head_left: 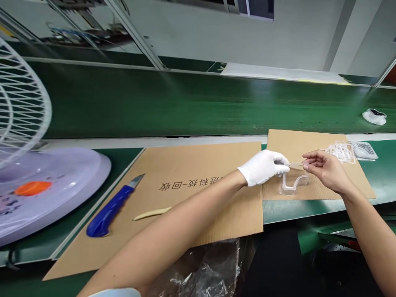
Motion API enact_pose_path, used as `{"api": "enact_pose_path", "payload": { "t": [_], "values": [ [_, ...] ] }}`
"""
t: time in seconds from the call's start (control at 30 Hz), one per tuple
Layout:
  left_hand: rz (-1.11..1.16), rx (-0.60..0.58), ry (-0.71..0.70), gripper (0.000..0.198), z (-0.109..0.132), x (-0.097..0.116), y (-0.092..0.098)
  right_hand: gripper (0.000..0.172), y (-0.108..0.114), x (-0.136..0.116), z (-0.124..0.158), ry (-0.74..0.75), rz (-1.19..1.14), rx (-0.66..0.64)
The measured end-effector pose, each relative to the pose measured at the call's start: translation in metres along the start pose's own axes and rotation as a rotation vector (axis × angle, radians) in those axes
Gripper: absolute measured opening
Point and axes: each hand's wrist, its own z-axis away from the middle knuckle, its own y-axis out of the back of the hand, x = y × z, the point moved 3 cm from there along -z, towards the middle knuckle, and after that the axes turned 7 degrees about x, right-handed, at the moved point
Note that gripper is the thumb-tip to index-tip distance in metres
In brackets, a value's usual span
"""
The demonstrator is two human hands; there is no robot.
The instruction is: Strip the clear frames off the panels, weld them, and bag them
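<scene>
My left hand (266,167), in a white glove, pinches one end of a thin, pale strip (296,164). The bare fingers of my right hand (324,167) close on its other end; what exactly the strip is I cannot make out. Just below it, a clear plastic curved piece (289,190) lies on the right cardboard sheet (328,190), nearest my left fingertips. Beyond my right hand are a tangle of white frame-like pieces (339,152) and a clear bag (365,151) with small contents.
On the left cardboard sheet (198,159) lie a blue-handled knife (113,212) and a thin cream strip (151,213). A lilac fan base (71,173) stands far left. Behind runs a green conveyor belt (185,103) carrying a small white bundle (374,117). Clear plastic film (207,276) hangs below.
</scene>
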Motion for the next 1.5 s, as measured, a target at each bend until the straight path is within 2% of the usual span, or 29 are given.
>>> {"api": "enact_pose_path", "payload": {
  "t": [0.3,0.67,0.97,1.03,1.1,1.17,1.23,1.3,1.43,1.5],
  "values": [
    [0.002,0.000,0.002,0.026,-0.011,-0.007,0.000,0.050,-0.001,0.010,-0.001,-0.034,-0.026,0.002],
    [-0.001,-0.002,-0.017,0.027,-0.020,-0.011,-0.002,0.047,0.000,0.003,0.005,-0.079,-0.019,-0.013],
    [-0.098,0.094,-0.122,0.033,-0.020,-0.016,-0.007,0.047,0.001,0.007,0.003,-0.093,-0.045,-0.013],
    [-0.097,0.125,-0.117,0.036,-0.016,-0.015,-0.008,0.046,0.001,0.008,0.003,-0.096,-0.048,-0.017],
    [-0.126,0.211,-0.142,0.039,-0.010,-0.013,-0.007,0.045,0.001,0.008,0.003,-0.095,-0.049,-0.017],
    [-0.192,0.281,-0.220,0.031,0.001,-0.008,-0.006,0.045,0.002,0.008,0.004,-0.096,-0.053,-0.013],
    [-0.258,0.276,-0.312,0.020,0.014,-0.005,-0.009,0.045,0.002,0.010,0.004,-0.102,-0.059,-0.011],
    [-0.296,0.216,-0.362,0.017,0.027,-0.005,-0.013,0.046,0.002,0.012,0.004,-0.106,-0.061,-0.010],
    [-0.314,0.158,-0.284,0.019,0.042,-0.015,-0.021,0.043,0.001,0.009,0.006,-0.080,-0.049,-0.002],
    [-0.237,0.191,-0.196,0.033,0.046,-0.021,-0.023,0.040,-0.001,0.000,0.008,-0.030,-0.034,0.000]
  ]
}}
